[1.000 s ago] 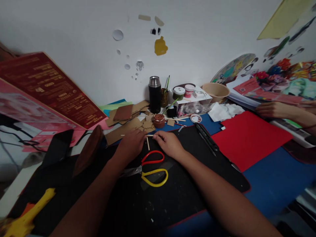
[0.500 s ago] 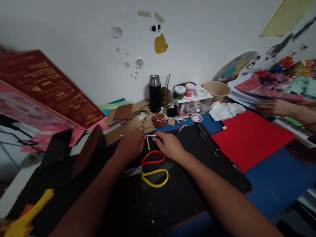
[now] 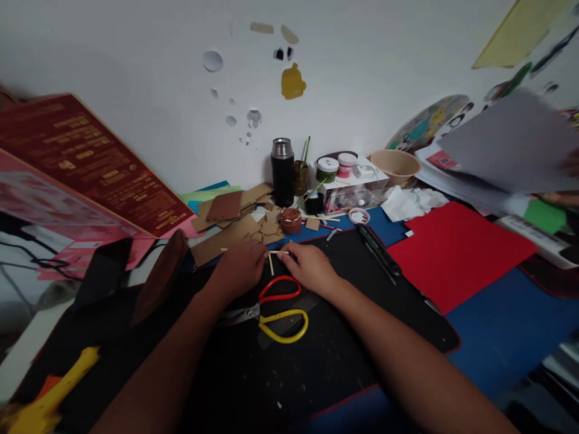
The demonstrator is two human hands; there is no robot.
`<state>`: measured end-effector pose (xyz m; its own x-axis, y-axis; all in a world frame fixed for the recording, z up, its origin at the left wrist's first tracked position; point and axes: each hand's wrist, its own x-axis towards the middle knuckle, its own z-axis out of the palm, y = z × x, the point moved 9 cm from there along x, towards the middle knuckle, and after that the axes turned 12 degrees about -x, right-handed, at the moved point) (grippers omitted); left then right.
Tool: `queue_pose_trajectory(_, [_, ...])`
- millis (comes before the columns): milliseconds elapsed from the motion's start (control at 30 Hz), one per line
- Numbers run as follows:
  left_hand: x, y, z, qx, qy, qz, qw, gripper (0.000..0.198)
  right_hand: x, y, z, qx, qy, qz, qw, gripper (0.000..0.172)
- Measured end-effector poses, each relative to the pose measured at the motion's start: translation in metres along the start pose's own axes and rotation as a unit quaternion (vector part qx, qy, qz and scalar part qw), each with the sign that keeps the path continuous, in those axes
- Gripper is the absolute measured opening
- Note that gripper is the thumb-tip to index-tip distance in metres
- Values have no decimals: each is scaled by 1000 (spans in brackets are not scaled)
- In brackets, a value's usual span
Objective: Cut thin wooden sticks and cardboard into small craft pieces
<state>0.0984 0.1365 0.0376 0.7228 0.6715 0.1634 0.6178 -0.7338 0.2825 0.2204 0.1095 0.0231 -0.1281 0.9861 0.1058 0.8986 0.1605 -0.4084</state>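
Observation:
Both of my hands are at the far side of the black mat (image 3: 335, 355). My left hand (image 3: 246, 262) is closed around a thin wooden stick (image 3: 274, 252), whose far end pokes out on the left. The fingertips of my right hand (image 3: 307, 265) pinch the stick's other end. A second short stick (image 3: 271, 264) hangs or lies below the first between my hands; I cannot tell whether they are joined. Scissors (image 3: 280, 307) with one red and one yellow handle lie just in front of my hands, their blades partly behind my left forearm.
Cardboard scraps (image 3: 230, 232), an open brown paint jar (image 3: 291, 221) and a black flask (image 3: 283, 175) stand beyond the mat. A utility knife (image 3: 380, 250) lies by red paper (image 3: 456, 253) at right. Another person's hand (image 3: 561, 199) is near a raised grey-white sheet (image 3: 511, 144).
My hands keep their hold on the stick, which has dipped very slightly. At the right, the other person has lifted a large sheet, and a green piece shows more.

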Motion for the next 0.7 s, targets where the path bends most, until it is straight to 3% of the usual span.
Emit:
queue_pose_trajectory(567, [1, 12, 4, 39, -40, 2, 998, 28, 2, -6, 4, -94, -25, -1, 995, 35])
queue_pose_trajectory(700, [-1, 9, 10, 13, -49, -40, 998, 29, 4, -8, 6, -128, -22, -1, 992, 38])
